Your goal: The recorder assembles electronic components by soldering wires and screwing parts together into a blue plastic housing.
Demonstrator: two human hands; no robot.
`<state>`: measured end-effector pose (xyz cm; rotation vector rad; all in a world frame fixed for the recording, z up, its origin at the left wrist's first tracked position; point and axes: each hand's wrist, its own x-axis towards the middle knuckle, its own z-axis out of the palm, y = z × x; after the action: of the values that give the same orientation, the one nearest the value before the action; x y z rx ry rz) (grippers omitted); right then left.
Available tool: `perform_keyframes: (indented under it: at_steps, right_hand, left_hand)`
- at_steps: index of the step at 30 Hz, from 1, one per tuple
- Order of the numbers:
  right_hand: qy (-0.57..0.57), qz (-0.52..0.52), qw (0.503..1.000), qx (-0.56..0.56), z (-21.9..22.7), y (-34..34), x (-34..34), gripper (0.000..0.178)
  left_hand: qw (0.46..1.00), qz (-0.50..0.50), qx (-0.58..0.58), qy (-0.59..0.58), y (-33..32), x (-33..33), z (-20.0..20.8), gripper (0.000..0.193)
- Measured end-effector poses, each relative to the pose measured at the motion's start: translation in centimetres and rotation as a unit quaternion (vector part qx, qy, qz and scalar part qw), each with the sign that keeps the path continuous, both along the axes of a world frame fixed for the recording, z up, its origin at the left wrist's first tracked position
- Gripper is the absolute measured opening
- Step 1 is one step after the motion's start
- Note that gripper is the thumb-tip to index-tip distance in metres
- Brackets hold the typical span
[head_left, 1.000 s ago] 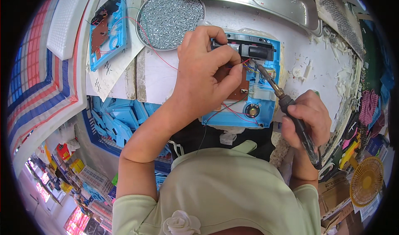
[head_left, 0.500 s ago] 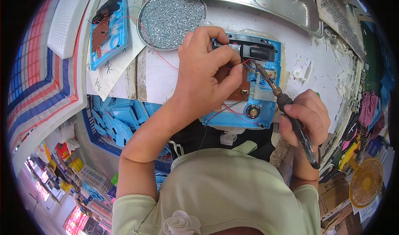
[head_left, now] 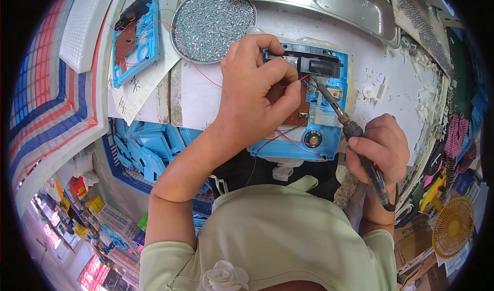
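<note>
A blue plastic housing (head_left: 329, 141) lies before me with a brown circuit board (head_left: 297, 115), a round speaker (head_left: 313, 138) and a black part (head_left: 324, 66) along its far side. Over its left half, my left hand (head_left: 260, 85) pinches a thin red wire (head_left: 304, 76) between thumb and forefinger. My right hand (head_left: 383, 149) is wrapped round the handle of a soldering iron (head_left: 355, 131). The iron's tip points up and left, at or very near the wire's end beside the board. Whether they touch I cannot tell. My left hand covers part of the board.
A round tray of small metal screws (head_left: 213, 26) and a steel tray (head_left: 355, 10) stand at the back. Another opened blue housing (head_left: 135, 41) lies at the left. Below it, a blue crate (head_left: 110, 154) holds blue plastic parts. White scraps (head_left: 381, 87) litter the right side.
The soldering iron and my right hand have shifted very slightly; the iron's tip stays near the wire. My left hand keeps its pinch almost in place.
</note>
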<state>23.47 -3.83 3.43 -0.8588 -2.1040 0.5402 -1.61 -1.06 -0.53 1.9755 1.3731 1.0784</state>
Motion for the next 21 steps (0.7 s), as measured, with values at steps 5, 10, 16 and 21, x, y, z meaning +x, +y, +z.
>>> perform_keyframes:
  at_steps: [5, 10, 16, 21]
  right_hand:
    - [0.022, -0.012, 0.999, -0.025, 0.12, -0.31, 0.39, 0.038]
    - [0.035, -0.019, 0.998, -0.039, 0.32, -0.40, 0.76, 0.033]
    - [0.027, -0.019, 0.999, -0.043, 0.61, -0.43, 0.74, 0.033]
    - [0.021, -0.017, 0.999, -0.034, 0.29, -0.19, 0.43, 0.031]
  left_hand:
    - [1.000, 0.003, 0.019, -0.002, 0.10, 0.09, -0.20, 0.012]
    - [0.999, 0.003, 0.031, 0.010, 0.11, 0.17, -0.09, 0.014]
    - [0.993, -0.005, 0.085, 0.085, 0.25, 0.26, 0.61, 0.013]
    - [0.985, 0.013, 0.121, 0.120, 0.25, 0.61, 0.73, 0.017]
